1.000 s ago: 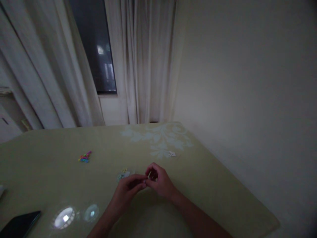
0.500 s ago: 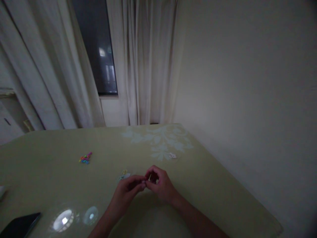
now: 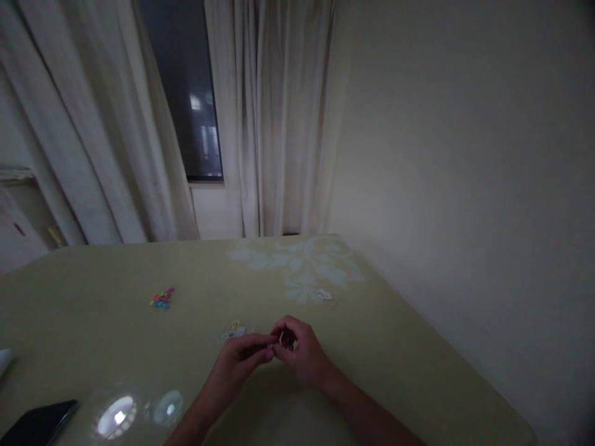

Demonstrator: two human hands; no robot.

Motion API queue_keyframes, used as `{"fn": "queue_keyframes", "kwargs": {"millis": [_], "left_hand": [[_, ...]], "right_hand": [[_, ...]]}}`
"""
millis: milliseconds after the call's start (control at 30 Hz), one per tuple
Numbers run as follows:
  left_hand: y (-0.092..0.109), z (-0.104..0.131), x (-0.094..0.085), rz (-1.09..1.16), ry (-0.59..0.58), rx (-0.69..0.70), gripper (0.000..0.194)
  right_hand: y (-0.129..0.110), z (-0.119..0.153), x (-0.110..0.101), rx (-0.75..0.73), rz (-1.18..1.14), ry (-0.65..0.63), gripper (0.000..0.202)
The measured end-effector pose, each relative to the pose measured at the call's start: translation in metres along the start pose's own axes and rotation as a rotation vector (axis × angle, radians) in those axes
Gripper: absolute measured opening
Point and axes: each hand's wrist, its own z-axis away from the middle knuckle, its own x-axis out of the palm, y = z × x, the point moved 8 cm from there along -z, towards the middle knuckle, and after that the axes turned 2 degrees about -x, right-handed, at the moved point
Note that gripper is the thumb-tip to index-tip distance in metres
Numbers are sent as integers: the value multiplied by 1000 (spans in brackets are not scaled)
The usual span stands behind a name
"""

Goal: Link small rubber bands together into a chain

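Above the near middle of the table (image 3: 111, 347), my left hand (image 3: 239, 362) and my right hand (image 3: 304, 356) meet at the fingertips. Both are closed in a pinch around something very small, mostly covered by the fingers and too dim to name. Just beyond my left hand lies a clear packet (image 3: 235, 330) with small yellow and pale bits in or on it, partly hidden by the fingers. Farther off to the right, a small white thing (image 3: 325, 295) rests on the printed leaf pattern.
A small pile of bright multicoloured pieces (image 3: 162, 299) lies left of centre. At the near left are a dark flat device (image 3: 39, 424) and a white object (image 3: 5, 359) at the picture's edge. Lamp reflections shine on the tabletop. A wall (image 3: 455, 186) borders the right side; curtains (image 3: 288, 124) hang behind.
The view has tilted slightly, so the scene sits a little lower. My hands keep pinching together, with only small shifts of the fingers.
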Motion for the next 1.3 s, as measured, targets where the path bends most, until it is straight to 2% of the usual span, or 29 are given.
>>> {"fn": "queue_keyframes", "kwargs": {"millis": [167, 467, 1033, 1300], "left_hand": [[-1, 0, -5, 16, 20, -1, 25], [0, -1, 0, -13, -10, -11, 23], [-1, 2, -8, 40, 86, -88, 14], [2, 2, -6, 2, 54, -99, 13]], "right_hand": [[-3, 0, -2, -25, 12, 12, 12], [-1, 0, 0, -56, 46, 14, 16], [-13, 3, 4, -172, 89, -28, 14], [-14, 6, 4, -179, 77, -33, 15]]}}
